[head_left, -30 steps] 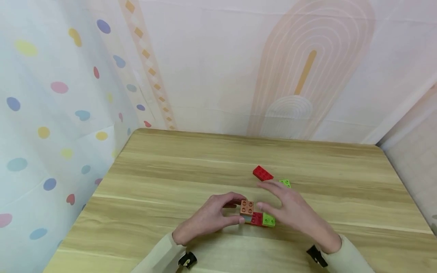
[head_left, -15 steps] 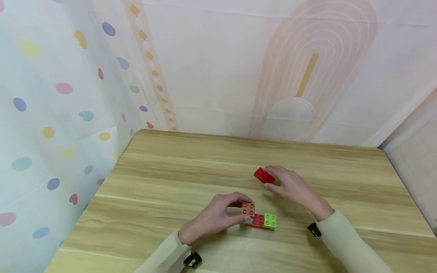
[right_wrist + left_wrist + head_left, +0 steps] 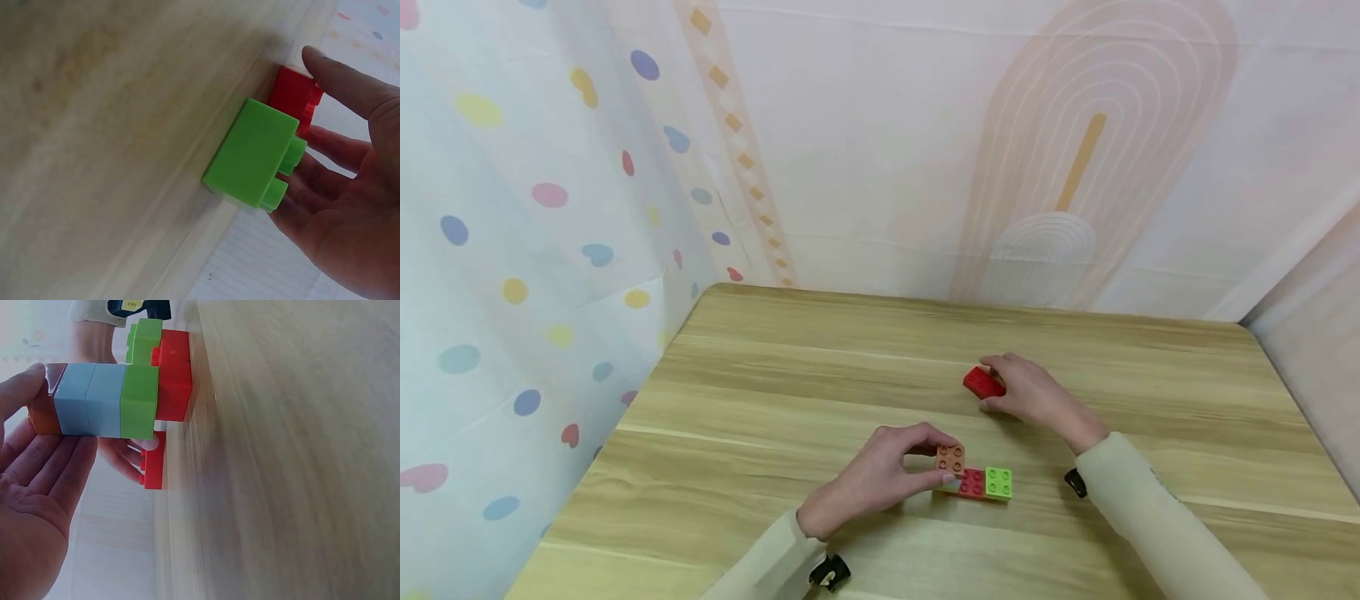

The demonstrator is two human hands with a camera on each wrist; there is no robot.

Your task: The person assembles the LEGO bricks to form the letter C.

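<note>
My left hand (image 3: 880, 471) pinches the orange toy brick (image 3: 951, 458) at the top of a stack, thumb on one side and fingers on the other. Below it come two light blue bricks (image 3: 89, 400) and a green brick (image 3: 140, 402). These sit on one end of a red brick base (image 3: 973, 482); another green brick (image 3: 998, 482) sits on the other end. Farther back, my right hand (image 3: 1041, 398) has thumb and fingers around a separate red brick (image 3: 982, 382) on the table. A loose green brick (image 3: 253, 153) lies beside that hand, hidden in the head view.
The wooden table (image 3: 805, 358) reaches back to a patterned curtain (image 3: 880, 150). Another curtain (image 3: 550, 250) with coloured dots hangs along the left side. Black straps show at both sleeves.
My right hand has moved from near the stack's green brick back to the loose red brick and curled around it. My left hand has stayed at the stack, still pinching the orange brick.
</note>
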